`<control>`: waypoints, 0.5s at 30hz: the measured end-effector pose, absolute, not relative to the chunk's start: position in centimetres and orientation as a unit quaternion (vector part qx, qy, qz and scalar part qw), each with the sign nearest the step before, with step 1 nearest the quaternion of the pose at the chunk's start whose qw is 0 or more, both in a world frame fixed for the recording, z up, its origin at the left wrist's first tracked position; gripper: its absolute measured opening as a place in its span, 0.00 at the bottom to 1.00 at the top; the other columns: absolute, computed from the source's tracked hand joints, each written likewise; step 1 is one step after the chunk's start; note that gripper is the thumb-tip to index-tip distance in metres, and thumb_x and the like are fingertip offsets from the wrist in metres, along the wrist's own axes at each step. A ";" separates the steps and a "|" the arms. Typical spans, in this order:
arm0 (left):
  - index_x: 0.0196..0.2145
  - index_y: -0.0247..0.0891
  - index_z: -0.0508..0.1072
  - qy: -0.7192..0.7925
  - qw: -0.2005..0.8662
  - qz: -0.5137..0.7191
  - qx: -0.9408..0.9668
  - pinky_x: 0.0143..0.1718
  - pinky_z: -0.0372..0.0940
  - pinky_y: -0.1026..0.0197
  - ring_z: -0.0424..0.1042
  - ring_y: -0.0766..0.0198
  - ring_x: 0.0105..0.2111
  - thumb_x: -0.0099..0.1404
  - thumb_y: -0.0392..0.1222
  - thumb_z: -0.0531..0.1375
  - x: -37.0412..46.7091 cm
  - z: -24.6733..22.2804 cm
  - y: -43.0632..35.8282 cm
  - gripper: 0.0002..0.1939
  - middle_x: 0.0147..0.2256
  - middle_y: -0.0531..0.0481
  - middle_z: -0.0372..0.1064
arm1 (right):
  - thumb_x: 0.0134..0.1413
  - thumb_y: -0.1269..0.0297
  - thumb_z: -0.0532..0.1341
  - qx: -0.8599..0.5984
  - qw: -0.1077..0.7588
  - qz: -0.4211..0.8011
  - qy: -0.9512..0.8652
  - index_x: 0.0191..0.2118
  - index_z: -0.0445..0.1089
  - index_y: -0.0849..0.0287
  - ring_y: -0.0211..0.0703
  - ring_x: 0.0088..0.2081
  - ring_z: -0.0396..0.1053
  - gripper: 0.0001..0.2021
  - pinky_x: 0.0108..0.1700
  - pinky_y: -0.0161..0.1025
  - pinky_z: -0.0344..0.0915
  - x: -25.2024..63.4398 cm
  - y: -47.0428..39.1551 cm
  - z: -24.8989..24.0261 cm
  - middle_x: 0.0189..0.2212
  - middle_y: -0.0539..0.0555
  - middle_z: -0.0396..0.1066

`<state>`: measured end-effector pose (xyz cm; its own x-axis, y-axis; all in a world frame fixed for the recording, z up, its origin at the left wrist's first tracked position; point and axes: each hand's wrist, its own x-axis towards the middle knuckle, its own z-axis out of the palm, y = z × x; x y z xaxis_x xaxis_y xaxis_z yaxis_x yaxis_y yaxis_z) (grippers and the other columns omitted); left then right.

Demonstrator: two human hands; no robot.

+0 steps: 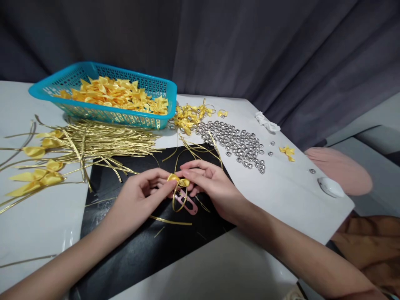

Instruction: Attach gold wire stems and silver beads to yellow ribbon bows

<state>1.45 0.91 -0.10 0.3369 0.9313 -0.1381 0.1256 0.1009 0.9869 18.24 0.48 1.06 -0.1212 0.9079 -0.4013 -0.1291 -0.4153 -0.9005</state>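
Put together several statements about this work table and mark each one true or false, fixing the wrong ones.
1. The blue basket holds yellow ribbon pieces. True.
2. The left hand lies idle, away from the right hand. False: the fingers of both are at a small yellow bow.
3. The small silver pieces are spread to the right of the basket. True.
4. The bundle of gold strands is inside the basket. False: it lies in front of it, partly over the black mat.
5. A pink clip-like piece shows just below the bow. True.
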 end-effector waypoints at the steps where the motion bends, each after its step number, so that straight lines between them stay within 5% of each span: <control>1: 0.27 0.37 0.75 0.458 0.587 0.342 0.573 0.28 0.64 0.70 0.70 0.68 0.25 0.57 0.43 0.63 1.4 -0.1 0.9 0.07 0.24 0.54 0.74 | 0.46 0.67 0.67 -0.529 0.395 0.660 -0.359 0.35 0.70 0.61 0.27 0.22 0.66 0.09 0.22 0.24 0.61 18.1 0.6 1.0 0.29 0.50 0.74; 9: 0.27 0.35 0.76 0.472 0.627 0.350 0.512 0.30 0.68 0.68 0.75 0.66 0.26 0.49 0.41 0.68 1.5 0.1 1.2 0.08 0.26 0.51 0.77 | 0.32 0.67 0.73 -0.540 0.433 0.629 -0.354 0.30 0.68 0.61 0.28 0.20 0.65 0.17 0.19 0.24 0.60 17.1 0.7 1.0 0.24 0.45 0.71; 12: 0.24 0.35 0.75 0.469 0.629 0.380 0.489 0.30 0.68 0.71 0.75 0.68 0.25 0.48 0.38 0.68 1.3 0.3 1.3 0.06 0.24 0.53 0.77 | 0.46 0.58 0.67 -0.574 0.388 0.615 -0.376 0.24 0.67 0.62 0.25 0.12 0.55 0.13 0.13 0.25 0.52 17.2 0.7 1.1 0.15 0.43 0.64; 15: 0.22 0.36 0.73 0.439 0.640 0.414 0.476 0.29 0.68 0.74 0.75 0.70 0.25 0.48 0.34 0.68 1.0 0.3 1.1 0.06 0.24 0.55 0.77 | 0.59 0.52 0.55 -0.591 0.299 0.628 -0.409 0.17 0.65 0.64 0.26 0.09 0.52 0.25 0.13 0.26 0.50 17.4 0.6 1.4 0.07 0.45 0.58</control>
<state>0.96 1.13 0.26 0.2725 0.9475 -0.1671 -0.1116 0.2036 0.9727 17.37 0.61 1.37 -0.1231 0.8590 -0.4970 0.1074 -0.4863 -0.8672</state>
